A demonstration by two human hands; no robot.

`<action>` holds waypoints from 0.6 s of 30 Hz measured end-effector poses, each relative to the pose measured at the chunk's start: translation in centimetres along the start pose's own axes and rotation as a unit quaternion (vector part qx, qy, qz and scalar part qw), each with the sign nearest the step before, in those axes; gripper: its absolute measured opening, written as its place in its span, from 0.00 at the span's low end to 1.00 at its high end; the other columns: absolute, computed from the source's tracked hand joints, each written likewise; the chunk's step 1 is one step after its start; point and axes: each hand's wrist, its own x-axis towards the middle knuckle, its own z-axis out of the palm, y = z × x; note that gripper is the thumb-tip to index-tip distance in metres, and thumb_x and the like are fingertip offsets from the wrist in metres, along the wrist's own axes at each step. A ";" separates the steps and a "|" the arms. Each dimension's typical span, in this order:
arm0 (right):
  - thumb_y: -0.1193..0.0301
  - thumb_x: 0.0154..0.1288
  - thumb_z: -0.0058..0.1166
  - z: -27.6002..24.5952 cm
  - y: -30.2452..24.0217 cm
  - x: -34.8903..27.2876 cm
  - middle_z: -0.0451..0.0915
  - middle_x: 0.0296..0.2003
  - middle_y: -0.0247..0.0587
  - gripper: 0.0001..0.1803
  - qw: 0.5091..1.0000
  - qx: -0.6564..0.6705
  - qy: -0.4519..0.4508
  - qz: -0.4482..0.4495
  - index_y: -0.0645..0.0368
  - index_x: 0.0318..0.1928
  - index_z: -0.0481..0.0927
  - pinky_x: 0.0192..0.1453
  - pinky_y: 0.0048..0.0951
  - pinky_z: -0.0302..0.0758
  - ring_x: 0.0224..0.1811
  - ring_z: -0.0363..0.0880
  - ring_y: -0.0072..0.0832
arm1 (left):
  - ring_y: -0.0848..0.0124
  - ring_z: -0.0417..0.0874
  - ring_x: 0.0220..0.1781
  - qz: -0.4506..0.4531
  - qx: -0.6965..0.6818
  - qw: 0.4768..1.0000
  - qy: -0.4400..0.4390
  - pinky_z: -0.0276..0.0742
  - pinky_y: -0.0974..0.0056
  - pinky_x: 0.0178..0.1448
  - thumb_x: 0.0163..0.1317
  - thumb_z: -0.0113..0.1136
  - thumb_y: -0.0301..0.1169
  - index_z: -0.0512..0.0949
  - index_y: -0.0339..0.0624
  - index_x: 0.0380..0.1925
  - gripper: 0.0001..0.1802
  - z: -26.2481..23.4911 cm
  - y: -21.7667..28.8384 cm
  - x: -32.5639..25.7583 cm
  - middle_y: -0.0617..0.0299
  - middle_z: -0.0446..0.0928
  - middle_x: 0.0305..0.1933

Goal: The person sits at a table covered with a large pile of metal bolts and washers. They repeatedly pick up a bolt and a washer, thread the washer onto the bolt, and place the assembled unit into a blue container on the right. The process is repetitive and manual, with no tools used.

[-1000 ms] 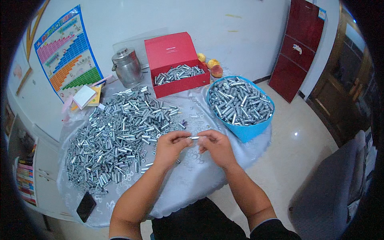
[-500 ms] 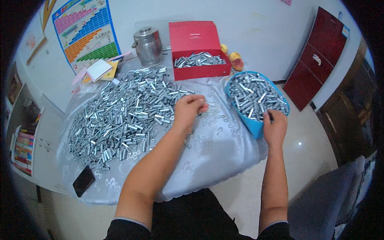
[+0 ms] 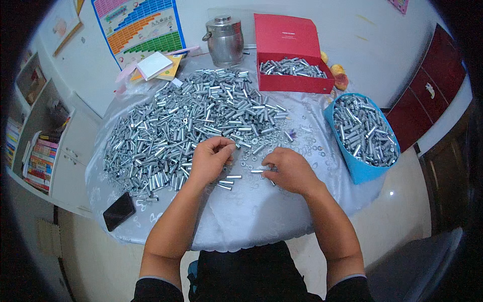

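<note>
A broad heap of short silver metal tubes covers the left and middle of the table, with small rings scattered at its right edge. At the heap's near right side, my left hand is closed, thumb against the forefinger; whatever lies between them is hidden. My right hand is curled low over the cloth, its fingertips closed on the end of a metal tube. A few loose tubes lie between the hands. More tubes fill a light blue bin at the right.
A red open box holding tubes stands at the back, beside a steel canister and some fruit. A dark phone lies at the near left edge. Papers are at the back left. A white patterned cloth covers the table.
My right hand has left the blue bin and come down to the table's middle. The left hand has drawn back nearer to me. The whole view has shifted, so things appear farther right.
</note>
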 end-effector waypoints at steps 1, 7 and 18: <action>0.67 0.53 0.63 0.3 -0.1 0.5 0.81 0.33 0.48 0.10 1.000 -0.015 -0.024 -0.001 0.59 0.34 0.83 0.46 0.42 0.76 0.38 0.80 0.44 | 0.78 0.78 0.24 -0.006 -0.019 1.000 0.009 0.75 0.72 0.30 0.62 0.61 0.26 0.82 0.34 0.37 0.07 -0.2 -0.1 0.1 0.64 0.80 0.27; 0.68 0.52 0.61 1.4 -0.4 3.9 0.81 0.34 0.50 0.09 0.986 -0.091 -0.140 0.014 0.61 0.31 0.82 0.44 0.43 0.78 0.38 0.81 0.46 | 0.76 0.79 0.27 -0.021 -0.093 0.992 0.084 0.76 0.71 0.30 0.62 0.62 0.27 0.81 0.33 0.38 0.08 -2.2 0.6 0.3 0.61 0.81 0.32; 0.74 0.54 0.63 2.8 0.7 7.5 0.82 0.30 0.43 0.13 0.971 0.205 -0.014 0.120 0.64 0.41 0.83 0.36 0.29 0.77 0.30 0.81 0.29 | 0.63 0.81 0.36 0.163 0.268 0.949 0.030 0.76 0.62 0.41 0.55 0.66 0.28 0.84 0.41 0.37 0.09 -5.6 1.1 0.1 0.58 0.82 0.35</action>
